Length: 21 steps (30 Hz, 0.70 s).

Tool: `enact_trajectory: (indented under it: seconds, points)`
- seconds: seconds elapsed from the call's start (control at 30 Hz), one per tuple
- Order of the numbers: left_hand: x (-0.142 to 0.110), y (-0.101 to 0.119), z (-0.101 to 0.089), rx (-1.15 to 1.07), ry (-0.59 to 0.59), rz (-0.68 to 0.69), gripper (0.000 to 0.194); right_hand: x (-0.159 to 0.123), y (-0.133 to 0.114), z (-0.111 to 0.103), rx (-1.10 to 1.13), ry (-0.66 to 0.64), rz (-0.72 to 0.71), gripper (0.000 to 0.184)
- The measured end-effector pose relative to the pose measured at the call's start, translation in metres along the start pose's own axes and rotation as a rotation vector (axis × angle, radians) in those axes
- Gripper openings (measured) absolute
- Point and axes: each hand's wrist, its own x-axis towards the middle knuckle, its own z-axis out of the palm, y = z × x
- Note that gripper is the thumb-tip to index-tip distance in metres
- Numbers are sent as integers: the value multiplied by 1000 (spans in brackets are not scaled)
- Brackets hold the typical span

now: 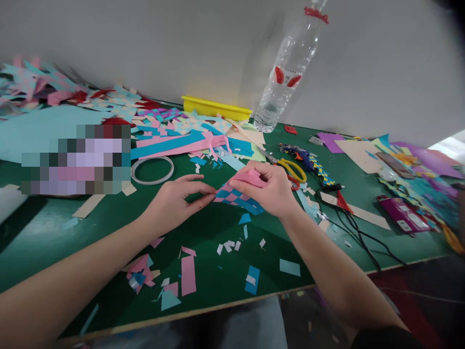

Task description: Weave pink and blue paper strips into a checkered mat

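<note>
A woven piece of pink and blue paper strips (234,196) is held up over the green table between both hands. My right hand (274,186) grips its right part, with a pink flap bunched between thumb and fingers. At its left tip, my left hand (181,196) pinches the weave between thumb and forefinger, the other fingers partly spread. Just beyond the hands lie long blue and pink paper strips (174,145) and yellow-handled scissors (292,169). A roll of tape (152,170) rests flat beyond my left hand.
A clear plastic bottle (286,72) stands by the wall beside a yellow tray (218,107). Paper scraps (188,274) litter the green table (218,303). On the right are black cables (358,237), a purple packet (403,213) and a phone (394,165). Woven paper piles up at the far left.
</note>
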Motion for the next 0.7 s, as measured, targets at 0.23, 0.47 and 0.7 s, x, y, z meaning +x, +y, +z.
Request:
enact_trajectory:
  seconds: [0.23,0.47,0.7]
  points:
    - [0,-5,1,8,-29,-22,27,1,3,0,-141,43,-135,13]
    - [0,-7,3,25,-68,-28,32,1,3,0,-225,42,-202,8]
    - [4,3,-2,13,-57,27,35,1,3,0,-192,-23,-161,13]
